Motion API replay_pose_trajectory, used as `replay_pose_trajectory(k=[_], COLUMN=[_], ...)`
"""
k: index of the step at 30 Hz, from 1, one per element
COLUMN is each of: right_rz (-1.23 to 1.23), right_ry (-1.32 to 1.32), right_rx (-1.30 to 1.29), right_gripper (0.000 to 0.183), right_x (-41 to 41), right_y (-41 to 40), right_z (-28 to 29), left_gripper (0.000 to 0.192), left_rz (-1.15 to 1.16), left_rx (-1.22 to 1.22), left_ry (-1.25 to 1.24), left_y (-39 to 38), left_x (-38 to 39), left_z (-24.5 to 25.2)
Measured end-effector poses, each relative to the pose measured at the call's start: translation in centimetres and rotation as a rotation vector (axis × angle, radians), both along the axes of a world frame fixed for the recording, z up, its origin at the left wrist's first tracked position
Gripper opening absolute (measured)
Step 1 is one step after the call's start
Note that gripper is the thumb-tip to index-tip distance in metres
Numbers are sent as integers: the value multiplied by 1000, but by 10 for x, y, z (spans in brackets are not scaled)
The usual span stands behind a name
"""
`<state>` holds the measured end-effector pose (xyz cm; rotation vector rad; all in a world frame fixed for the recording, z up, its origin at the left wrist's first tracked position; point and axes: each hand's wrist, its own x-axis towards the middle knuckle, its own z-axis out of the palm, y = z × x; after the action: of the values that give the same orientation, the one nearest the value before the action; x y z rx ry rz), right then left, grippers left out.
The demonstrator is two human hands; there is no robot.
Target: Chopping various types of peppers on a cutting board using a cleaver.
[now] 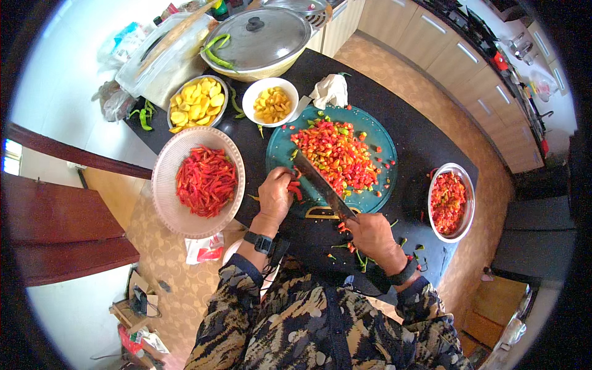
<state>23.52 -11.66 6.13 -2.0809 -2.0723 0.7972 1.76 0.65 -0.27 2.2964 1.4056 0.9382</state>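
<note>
My right hand grips the handle of a kitchen knife. The blade slants up and left across a round teal cutting board. Chopped red and green chilli peppers form a heap on the board, just beyond the blade. At the board's left edge, my left hand has curled fingers around red chilli peppers, close to the blade. Left of that hand stands a ribbed plastic basket of whole red chillies.
A white bowl of cut yellow pieces and a metal bowl of yellow slices stand behind. Further back sits a large lidded pot. A metal bowl of chopped chillies is near the right edge. Green stems litter the table's front.
</note>
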Motion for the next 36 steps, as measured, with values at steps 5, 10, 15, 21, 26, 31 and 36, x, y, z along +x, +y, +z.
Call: replay_pose_trajectory(k=[5, 10, 15, 21, 26, 31, 36], right_rz=[-51, -94, -91, -16, -117, -125, -117], right_ry=[149, 172, 156, 88, 93, 78, 100], right_rx=[142, 153, 105, 49, 49, 38, 100], right_gripper=[25, 25, 22, 20, 19, 20, 24], right_x=[0, -9, -21, -19, -6, -11, -8], right_y=[0, 4, 9, 18, 12, 12, 5], right_z=[9, 7, 6, 4, -7, 9, 4], left_gripper=[25, 26, 28, 23, 40, 49, 37], left_rz=[117, 171, 144, 121, 55, 75, 100], left_rx=[-166, -445, -317, -498, -296, -135, -62], left_ry=[-173, -152, -75, -363, -80, -13, -96], left_y=[-9, -12, -13, -15, -11, -16, -15], left_x=[-12, -18, -19, -26, 2, 6, 2], left_z=[6, 17, 8, -1, 6, 5, 5])
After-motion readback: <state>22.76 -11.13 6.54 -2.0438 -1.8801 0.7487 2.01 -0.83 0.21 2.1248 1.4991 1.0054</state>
